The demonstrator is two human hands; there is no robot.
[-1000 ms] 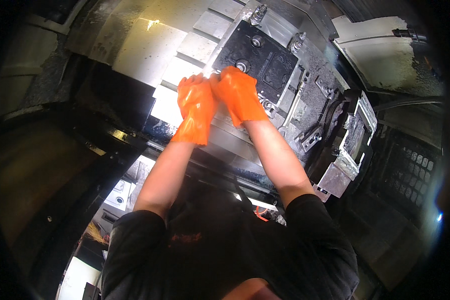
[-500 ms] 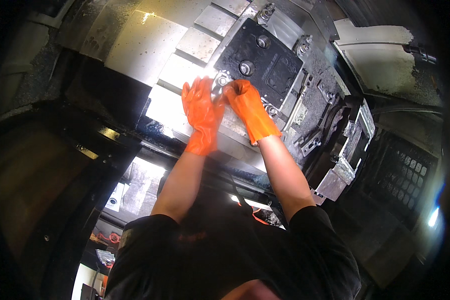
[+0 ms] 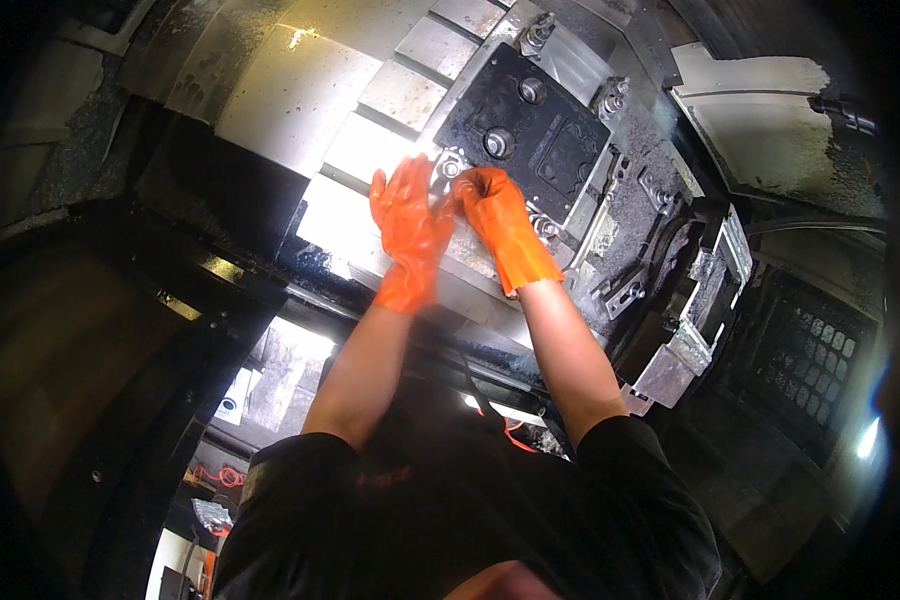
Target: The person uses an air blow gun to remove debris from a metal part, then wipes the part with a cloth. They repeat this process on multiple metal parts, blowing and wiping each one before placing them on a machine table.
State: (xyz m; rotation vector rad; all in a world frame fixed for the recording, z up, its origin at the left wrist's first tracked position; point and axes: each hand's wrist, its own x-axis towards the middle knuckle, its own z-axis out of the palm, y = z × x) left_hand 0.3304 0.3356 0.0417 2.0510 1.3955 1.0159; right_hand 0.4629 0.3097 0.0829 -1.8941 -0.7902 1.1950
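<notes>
Bed (image 3: 400, 95), slotted metal, carrying one black plate (image 3: 555, 122). Left grip (image 3: 410, 222), orange-gloved, open, fingers extended; right grip (image 3: 498, 215), likewise gloved, curled, any contents hidden. Clamp fastener (image 3: 452, 170), bright, just beside the plate's left corner, between both hands' fingertips; probably best handled squarely, left hand steadying.

The hands (image 3: 410, 232) are covered by rubbery gloves (image 3: 510, 230) with a smooth, glossy sheen. A mostly matt, smooth black face is shown by the plate (image 3: 532, 128). Light is reflected brightly off the bare metal surface (image 3: 402, 94), which is speckled in places. Shiny metal is seen in the nut (image 3: 452, 169). The shirt (image 3: 470, 490) is made of matt cloth.
</notes>
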